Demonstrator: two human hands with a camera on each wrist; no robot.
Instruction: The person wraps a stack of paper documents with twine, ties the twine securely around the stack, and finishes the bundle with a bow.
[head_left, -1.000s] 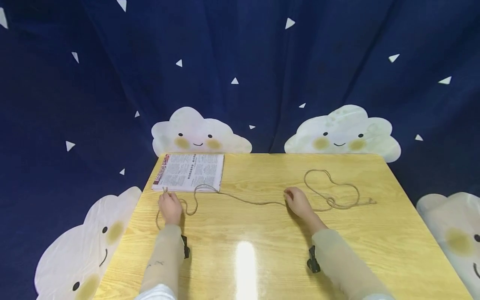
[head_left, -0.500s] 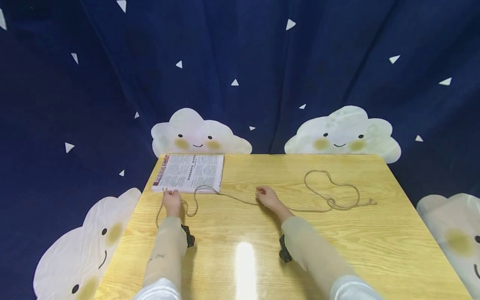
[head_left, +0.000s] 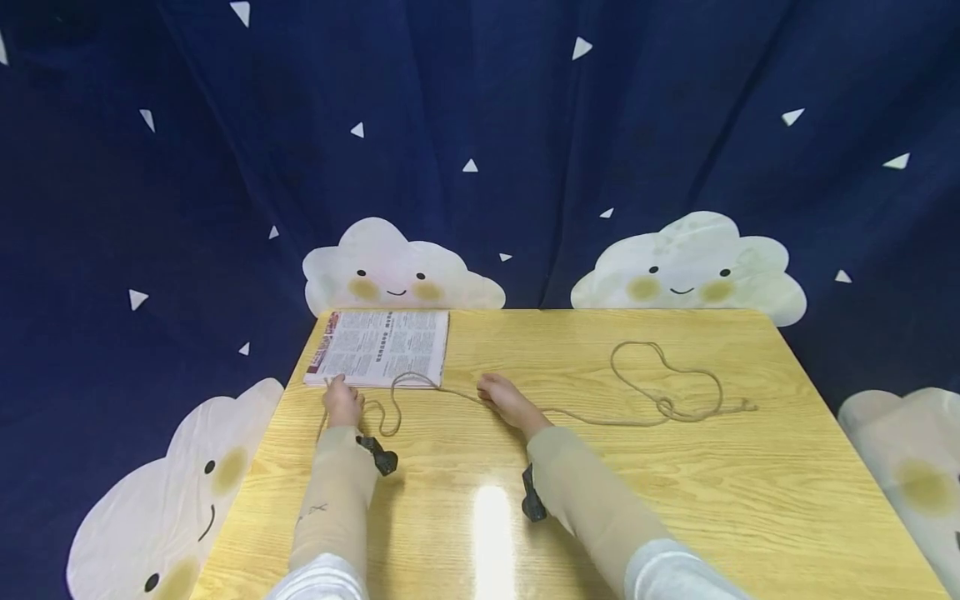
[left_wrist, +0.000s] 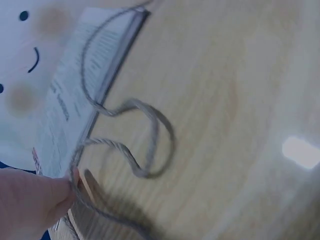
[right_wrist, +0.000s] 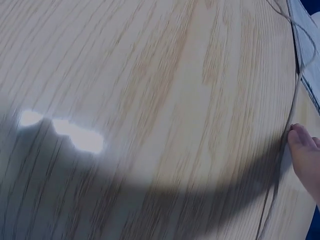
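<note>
A thin brown twisted rope (head_left: 600,422) runs across the wooden table, with a knotted loop at its right end. Thumb and fingers of my left hand (head_left: 345,403) pinch the rope near its left end, right by the front left corner of a folded newspaper (head_left: 382,346). In the left wrist view, the rope (left_wrist: 155,125) bends in loose curves beside the newspaper's edge. My right hand (head_left: 504,396) is at the rope's middle, fingers curled. The right wrist view has its thumb and fingertips (right_wrist: 295,134) together at the strand, which passes through there.
The wooden table (head_left: 712,500) reflects a bright light strip at its front middle. A navy curtain (head_left: 525,125) with white triangles and smiling clouds hangs behind and beside it. Each forearm carries a black wrist camera (head_left: 534,497).
My right hand has moved left along the rope, from right of the table's middle towards the newspaper. My left hand keeps its place with a slight turn of the wrist.
</note>
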